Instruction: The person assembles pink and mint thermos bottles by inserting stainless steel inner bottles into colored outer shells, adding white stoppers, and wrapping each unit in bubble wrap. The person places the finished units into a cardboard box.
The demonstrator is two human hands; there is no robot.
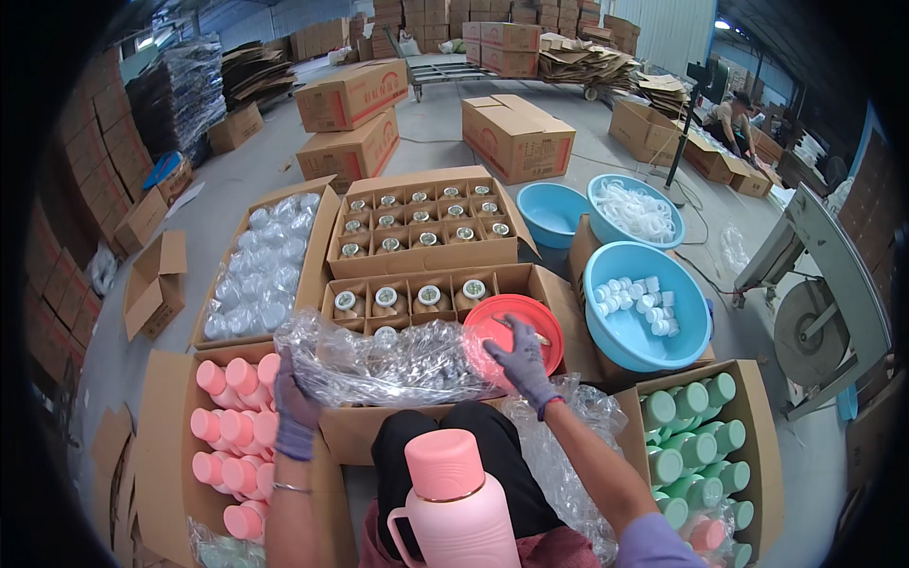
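Observation:
My left hand [296, 405], in a grey glove, is closed on the left end of a crumpled clear plastic bag [379, 364]. The bag lies across the near part of a divided carton [559, 303] with silvery-topped flask liners [428, 295]. My right hand [525, 364], also gloved, reaches over a shallow red basin [544, 317], its fingers apart. It is beside the bag's right end; whether it touches the plastic I cannot tell. Between my legs stands a pink vacuum jug [454, 516] with a pink cup lid [445, 464] and a side handle.
Pink-lidded bottles [227, 426] fill a carton at left, green-lidded ones [696, 445] another at right. Blue basins hold white caps [644, 298] and pale rings [634, 210]. A carton of clear cups [265, 265] stands beyond. A metal machine [805, 312] stands right; a person [734, 123] sits far back.

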